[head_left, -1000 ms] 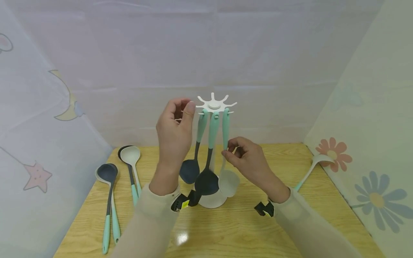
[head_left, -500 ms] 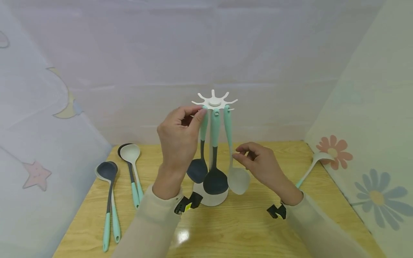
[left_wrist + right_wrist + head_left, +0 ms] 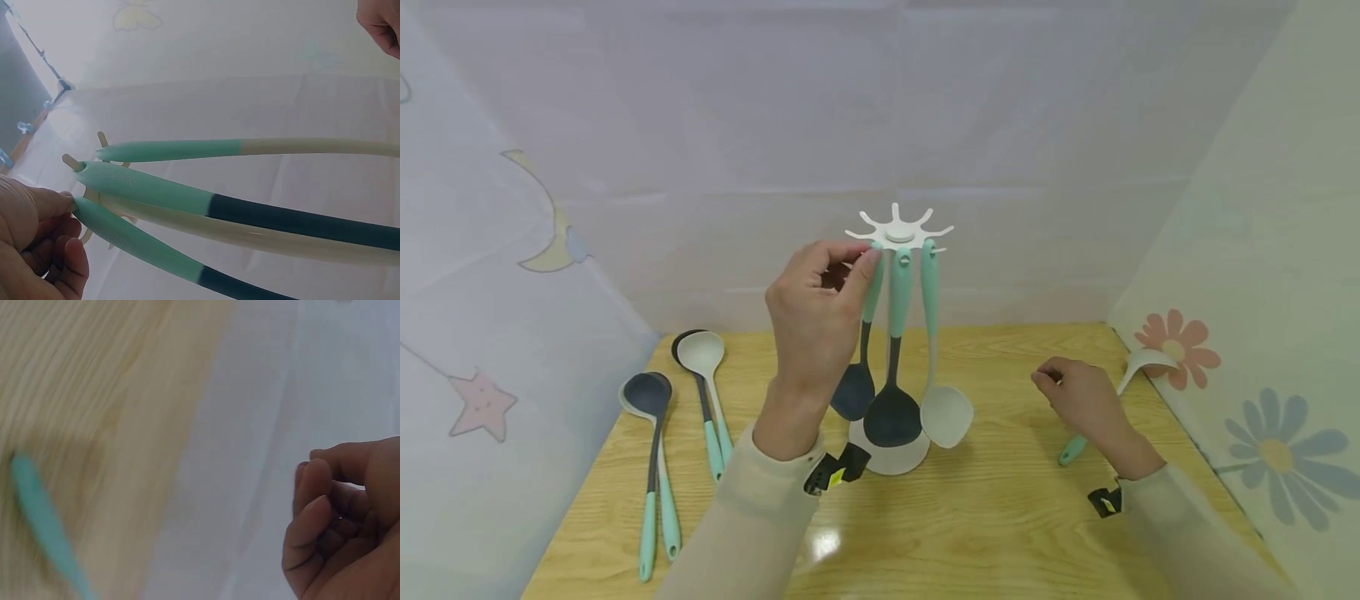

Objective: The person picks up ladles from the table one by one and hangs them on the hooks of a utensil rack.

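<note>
While left hand (image 3: 816, 321) pinches the rack (image 3: 898, 235), ladles (image 3: 891, 350) hang.

My left hand (image 3: 816, 312) pinches the rack (image 3: 898, 236) top; three ladles (image 3: 891, 367) hang just right of it, four spoons (image 3: 681, 417) lie left, my right hand (image 3: 1078, 398) far right.

Light wooden counter (image 3: 970, 533) with kitchen utensils

A white stand's round base (image 3: 891, 457) sat near the middle. Two pairs of ladles lay at the left, one nearer the front (image 3: 651, 467), one farther back (image 3: 706, 392), and a single pale spoon (image 3: 1116, 396) lay at the right edge.
</note>
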A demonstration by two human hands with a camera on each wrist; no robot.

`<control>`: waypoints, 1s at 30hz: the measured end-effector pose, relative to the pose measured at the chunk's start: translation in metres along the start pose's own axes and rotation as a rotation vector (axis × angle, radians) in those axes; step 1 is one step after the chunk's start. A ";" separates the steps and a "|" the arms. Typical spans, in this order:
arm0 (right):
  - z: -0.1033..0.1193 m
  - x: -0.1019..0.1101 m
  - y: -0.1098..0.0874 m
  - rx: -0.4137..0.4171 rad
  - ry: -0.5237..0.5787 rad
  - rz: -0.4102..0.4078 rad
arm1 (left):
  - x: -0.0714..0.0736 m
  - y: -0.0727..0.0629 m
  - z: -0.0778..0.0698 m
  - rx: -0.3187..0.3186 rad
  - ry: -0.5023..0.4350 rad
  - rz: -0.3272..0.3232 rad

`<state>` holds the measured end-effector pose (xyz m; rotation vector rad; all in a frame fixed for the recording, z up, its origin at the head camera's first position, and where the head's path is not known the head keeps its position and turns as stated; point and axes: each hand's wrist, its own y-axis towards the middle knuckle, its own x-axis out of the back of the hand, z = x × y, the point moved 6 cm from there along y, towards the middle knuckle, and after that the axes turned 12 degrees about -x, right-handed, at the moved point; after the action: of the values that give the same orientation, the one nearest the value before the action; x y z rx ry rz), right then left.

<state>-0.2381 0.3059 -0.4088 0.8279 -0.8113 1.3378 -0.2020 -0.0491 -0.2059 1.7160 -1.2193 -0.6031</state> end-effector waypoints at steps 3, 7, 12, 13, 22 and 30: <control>-0.034 0.000 0.006 -0.067 -0.040 0.042 | 0.000 0.001 0.000 -0.002 0.000 0.002; -0.075 0.001 0.010 -0.160 -0.081 0.091 | 0.000 0.001 0.000 0.002 0.004 0.011; -0.104 0.001 0.010 -0.210 -0.131 0.121 | 0.000 0.000 0.000 0.006 0.008 0.014; -0.109 0.001 0.010 -0.219 -0.146 0.128 | 0.000 0.000 0.000 0.007 0.008 0.013; -0.139 -0.015 0.008 -0.405 -0.119 0.284 | -0.002 -0.001 0.000 -0.001 0.012 0.012; -0.144 -0.020 0.012 -0.394 -0.082 0.256 | -0.002 -0.002 0.001 -0.002 0.023 0.011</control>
<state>-0.2478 0.4224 -0.4958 0.4807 -1.2313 1.3109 -0.2028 -0.0471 -0.2080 1.7096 -1.2106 -0.5764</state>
